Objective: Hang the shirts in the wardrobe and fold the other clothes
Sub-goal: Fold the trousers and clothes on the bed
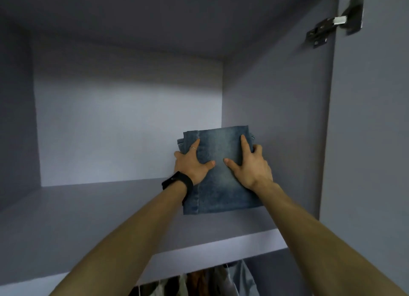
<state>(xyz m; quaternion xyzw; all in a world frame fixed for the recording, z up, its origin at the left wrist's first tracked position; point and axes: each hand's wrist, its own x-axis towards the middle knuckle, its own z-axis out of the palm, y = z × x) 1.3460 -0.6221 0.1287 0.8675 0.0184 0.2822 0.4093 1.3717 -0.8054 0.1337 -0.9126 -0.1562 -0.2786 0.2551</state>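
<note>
- Blue folded jeans [221, 176] sit on the right side of the wardrobe shelf [88, 218], near the right wall.
- Left hand [192, 164], with a black band [177, 183] on its wrist, grips the jeans' left edge.
- Right hand [249, 166] grips the right edge, thumb on top.
- Hung clothes [199, 281] show below the shelf.
</note>
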